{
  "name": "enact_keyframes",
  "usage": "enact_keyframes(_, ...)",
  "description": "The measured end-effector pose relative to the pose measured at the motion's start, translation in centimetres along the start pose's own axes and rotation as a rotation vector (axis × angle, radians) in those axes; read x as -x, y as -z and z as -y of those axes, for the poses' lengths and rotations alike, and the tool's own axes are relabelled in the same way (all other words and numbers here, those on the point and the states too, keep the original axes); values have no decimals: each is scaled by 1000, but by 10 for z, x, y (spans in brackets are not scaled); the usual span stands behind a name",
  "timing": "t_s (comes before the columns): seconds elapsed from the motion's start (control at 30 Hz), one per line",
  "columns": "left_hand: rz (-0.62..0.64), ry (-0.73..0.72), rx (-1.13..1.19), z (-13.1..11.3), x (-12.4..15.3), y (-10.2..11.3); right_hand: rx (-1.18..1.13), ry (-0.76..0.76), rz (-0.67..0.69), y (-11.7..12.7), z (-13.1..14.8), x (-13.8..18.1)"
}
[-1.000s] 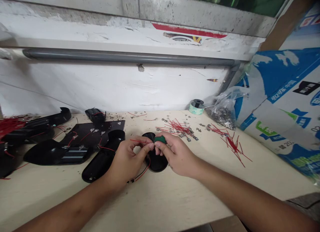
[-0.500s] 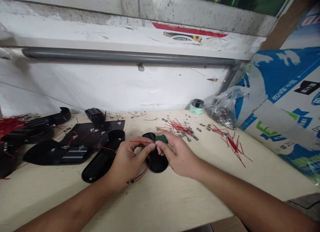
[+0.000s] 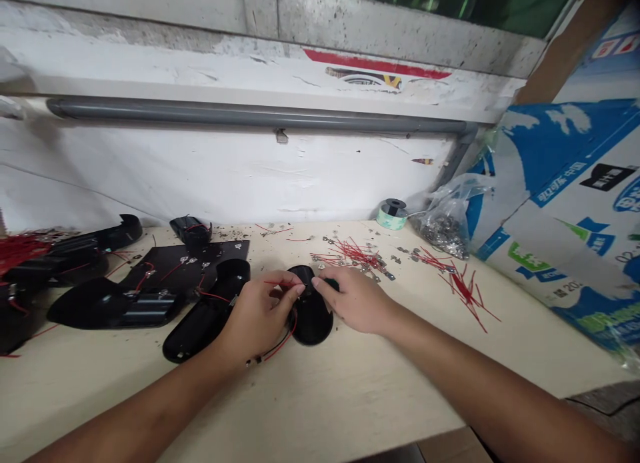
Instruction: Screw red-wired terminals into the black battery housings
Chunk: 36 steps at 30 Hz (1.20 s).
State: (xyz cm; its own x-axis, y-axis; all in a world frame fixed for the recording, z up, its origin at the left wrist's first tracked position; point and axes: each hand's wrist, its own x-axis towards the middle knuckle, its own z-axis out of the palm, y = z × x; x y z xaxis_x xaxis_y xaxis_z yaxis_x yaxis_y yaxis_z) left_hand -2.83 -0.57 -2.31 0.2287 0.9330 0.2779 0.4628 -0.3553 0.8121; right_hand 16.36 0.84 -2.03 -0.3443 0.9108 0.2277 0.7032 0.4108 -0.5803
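1. While the left hand [image 3: 260, 310] pinches a thin red wire [image 3: 277, 284] between thumb and forefinger, the right hand [image 3: 357, 303] sits just beside it, fingers curled around a mostly hidden dark green piece [image 3: 333, 285].
2. Taking the black shell [image 3: 313, 324] beneath both hands as the middle of the dial, the pinched wire is near ten o'clock, above the light tabletop [image 3: 350, 396].
3. Red and black leads curve from the shell past the left hand, their small connector ends [image 3: 257, 360] lying at eight o'clock.
4. Another black shell [image 3: 193, 333] rests at nine o'clock, with a wider black casing [image 3: 90, 306] farther out that way.
5. Toward ten o'clock lies a flat dark sheet [image 3: 170, 260] bearing wired metal tabs.
6. Red wires with metal tabs [image 3: 353, 252] are strewn at one o'clock; another red bunch [image 3: 465, 290] lies between two and three.
7. Between one and two stands a tape roll [image 3: 391, 218]; at two, a clear bag [image 3: 443, 233] of metal bits leans near a blue-and-white carton [image 3: 570, 210].
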Motion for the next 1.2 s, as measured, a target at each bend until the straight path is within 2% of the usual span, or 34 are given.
enact_keyframes(0.07, 14, 19, 27, -1, 1, -1, -47, -28, 13, -2, 3, 1)
enact_keyframes(0.27, 41, 29, 169, -9, 6, -1, -373, -68, -12, -6, 6, 1)
enact_keyframes(0.47, -9, -8, 188, -14, 9, 0, -396, -31, -8, -8, 5, 3)
enact_keyframes(0.73, 38, -18, 160, -11, 8, 0, -359, -32, -77, -12, 8, 5)
enact_keyframes(1.2, 45, -22, 123, -9, 9, 0, -360, -1, -80, -14, 7, 5)
